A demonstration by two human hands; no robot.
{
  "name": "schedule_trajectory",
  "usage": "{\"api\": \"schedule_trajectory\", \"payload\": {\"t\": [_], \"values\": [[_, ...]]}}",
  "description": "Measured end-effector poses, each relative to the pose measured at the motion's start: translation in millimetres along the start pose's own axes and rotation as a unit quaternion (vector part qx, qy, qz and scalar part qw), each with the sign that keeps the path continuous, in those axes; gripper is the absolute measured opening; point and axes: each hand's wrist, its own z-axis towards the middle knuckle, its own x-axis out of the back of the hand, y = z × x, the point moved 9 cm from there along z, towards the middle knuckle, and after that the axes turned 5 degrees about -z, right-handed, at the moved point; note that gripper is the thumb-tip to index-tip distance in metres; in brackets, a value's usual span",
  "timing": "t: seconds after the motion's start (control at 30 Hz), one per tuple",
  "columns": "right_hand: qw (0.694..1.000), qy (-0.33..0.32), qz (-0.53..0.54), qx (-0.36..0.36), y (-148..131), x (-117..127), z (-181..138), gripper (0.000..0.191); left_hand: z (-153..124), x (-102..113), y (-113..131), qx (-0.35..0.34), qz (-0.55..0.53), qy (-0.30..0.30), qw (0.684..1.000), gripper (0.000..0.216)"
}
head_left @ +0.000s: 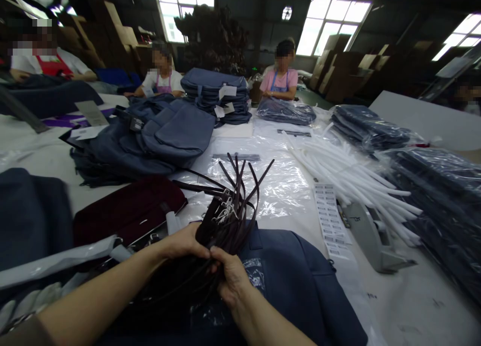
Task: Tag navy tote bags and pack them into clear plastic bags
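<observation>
A thick bundle of dark brown straps [240, 226] with silver metal clasps [225, 208] is gathered between my two hands. My left hand [190, 243] is closed round its left side. From the right, my right hand [233, 278] grips the same bundle, its thumb meeting the left thumb; some of its fingers are hidden behind the straps. Loose strap ends fan out away from me, and the rest hang down over a navy blue bag [296, 271] lying flat in front of me. A clear plastic patch [254, 273] shows on that bag beside my right wrist.
Left of my hands lies a maroon pouch [128, 208], with piled navy bags [161, 130] behind it. White tubes [349, 170], a barcode label sheet [330, 216] and a grey tape dispenser [370, 233] lie right. Plastic-wrapped bags [443, 196] line the right edge. Several people sit across the table.
</observation>
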Motion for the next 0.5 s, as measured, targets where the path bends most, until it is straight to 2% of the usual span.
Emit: {"api": "schedule_trajectory", "payload": {"t": [0.13,0.2,0.27,0.33,0.5], "values": [[0.997,-0.023,0.073,0.006,-3.7,-1.9,-10.2,0.022,-8.7,31.1,-5.0,0.005,-0.024,0.101,0.995,0.033],[0.993,-0.064,0.102,0.014,-7.4,-9.6,-16.1,0.023,-15.7,43.5,-7.1,0.007,-0.072,0.153,0.986,0.032],[0.986,-0.118,0.115,0.017,-9.4,-22.0,-20.6,0.024,-21.3,46.4,-8.9,0.013,-0.118,0.18,0.976,0.036],[0.982,-0.145,0.123,0.008,-7.2,-31.1,-21.4,0.025,-23.0,37.8,-9.6,0.033,-0.127,0.163,0.978,0.04],[0.985,-0.087,0.15,0.001,4.3,-23.6,-8.9,0.024,-21.2,9.0,-3.8,0.053,-0.026,0.085,0.995,0.042]]}}
